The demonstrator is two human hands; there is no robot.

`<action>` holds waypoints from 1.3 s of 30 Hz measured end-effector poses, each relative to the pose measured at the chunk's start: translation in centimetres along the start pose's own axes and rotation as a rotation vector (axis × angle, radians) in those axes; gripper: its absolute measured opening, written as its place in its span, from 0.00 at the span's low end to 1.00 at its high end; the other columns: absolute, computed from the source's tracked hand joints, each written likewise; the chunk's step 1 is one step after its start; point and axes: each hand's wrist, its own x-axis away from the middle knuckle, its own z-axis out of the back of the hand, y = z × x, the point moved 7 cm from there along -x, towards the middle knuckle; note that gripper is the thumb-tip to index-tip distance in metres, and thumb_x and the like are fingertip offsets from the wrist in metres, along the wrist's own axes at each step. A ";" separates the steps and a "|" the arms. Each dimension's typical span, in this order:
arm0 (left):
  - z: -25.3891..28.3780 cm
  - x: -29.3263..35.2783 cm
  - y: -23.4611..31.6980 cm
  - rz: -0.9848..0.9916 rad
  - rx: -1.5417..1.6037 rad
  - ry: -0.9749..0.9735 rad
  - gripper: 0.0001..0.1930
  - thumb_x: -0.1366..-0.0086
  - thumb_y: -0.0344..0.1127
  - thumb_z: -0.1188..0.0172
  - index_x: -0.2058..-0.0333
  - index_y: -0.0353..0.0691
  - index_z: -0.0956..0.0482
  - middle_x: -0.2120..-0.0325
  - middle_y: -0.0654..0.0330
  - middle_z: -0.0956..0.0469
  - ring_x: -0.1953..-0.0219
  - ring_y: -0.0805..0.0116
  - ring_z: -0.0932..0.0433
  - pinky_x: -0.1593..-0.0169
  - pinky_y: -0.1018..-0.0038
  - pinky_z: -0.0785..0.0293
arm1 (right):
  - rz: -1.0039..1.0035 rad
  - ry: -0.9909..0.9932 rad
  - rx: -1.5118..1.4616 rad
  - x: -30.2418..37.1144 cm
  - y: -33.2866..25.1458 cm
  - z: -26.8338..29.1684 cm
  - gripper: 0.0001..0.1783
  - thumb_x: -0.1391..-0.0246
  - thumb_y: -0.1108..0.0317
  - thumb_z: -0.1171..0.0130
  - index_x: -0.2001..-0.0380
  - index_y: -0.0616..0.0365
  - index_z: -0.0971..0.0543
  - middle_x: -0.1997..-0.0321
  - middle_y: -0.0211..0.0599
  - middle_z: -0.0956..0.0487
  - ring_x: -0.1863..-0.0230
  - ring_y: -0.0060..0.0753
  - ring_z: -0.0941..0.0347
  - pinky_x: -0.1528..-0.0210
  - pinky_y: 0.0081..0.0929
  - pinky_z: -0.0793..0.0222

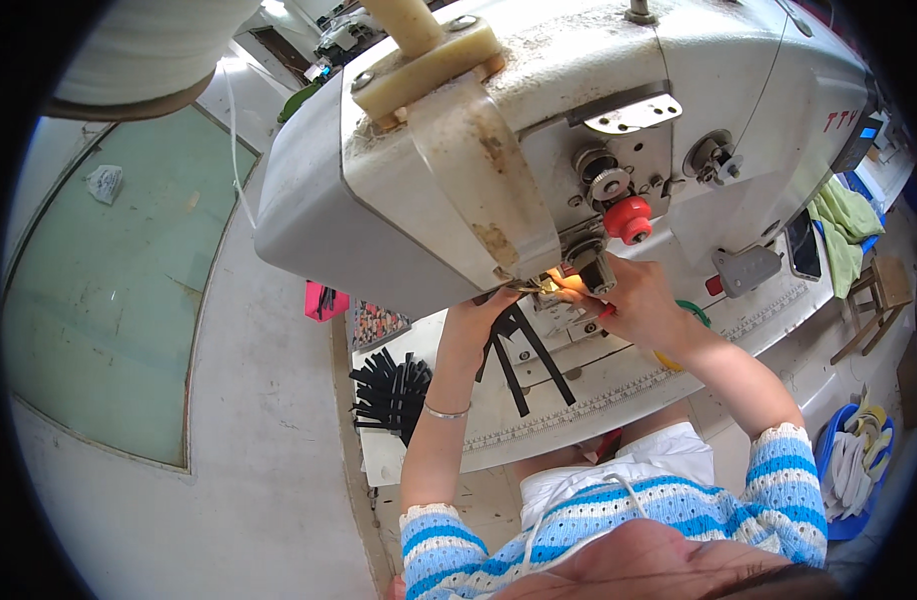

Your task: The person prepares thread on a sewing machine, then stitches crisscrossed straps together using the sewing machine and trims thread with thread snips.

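A white sewing machine (409, 190) with a red knob (628, 220) on its front fills the upper middle. Under its head my left hand (476, 325) is closed on black strips (541, 358), whose ends hang down over the machine bed. The machine's head hides part of these fingers. My right hand (639, 300) is at the lit needle area, its fingers bent together beside the presser foot. A small red bit shows at those fingers; what they pinch is too small and covered to make out. A bundle of cut black strips (391, 390) lies left of my left forearm.
A ruler strip (609, 400) runs along the white table's near edge. A phone (804, 245) and green cloth (844, 222) are at the right. Beyond stand a wooden stool (874, 305) and a blue basin (854, 500) of pale pieces. A thread cone (144, 50) hangs upper left.
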 end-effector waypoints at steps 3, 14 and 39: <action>-0.2 -0.2 0.2 0.032 -0.006 -0.010 0.18 0.44 0.27 0.40 0.55 0.29 0.30 0.61 0.59 0.24 0.59 0.74 0.27 0.52 0.78 0.34 | 0.005 -0.003 -0.003 -0.3 -0.1 0.5 0.10 0.56 0.63 0.37 0.82 0.52 0.27 0.78 0.29 0.36 0.83 0.30 0.34 0.84 0.30 0.40; 1.6 0.6 -1.6 0.114 0.017 -0.074 0.15 0.42 0.30 0.41 0.57 0.29 0.28 0.64 0.61 0.24 0.64 0.76 0.27 0.57 0.81 0.33 | -0.086 0.026 -0.134 1.4 1.9 -0.3 0.09 0.53 0.68 0.39 0.65 0.51 0.21 0.76 0.31 0.32 0.84 0.32 0.35 0.82 0.28 0.38; -5.5 7.4 -1.2 -0.258 -0.263 0.358 0.12 0.39 0.39 0.42 0.72 0.34 0.19 0.82 0.66 0.27 0.78 0.80 0.37 0.74 0.82 0.42 | -0.789 0.361 -0.303 10.1 8.1 8.9 0.13 0.41 0.68 0.49 0.57 0.62 0.23 0.77 0.27 0.30 0.77 0.15 0.38 0.74 0.14 0.42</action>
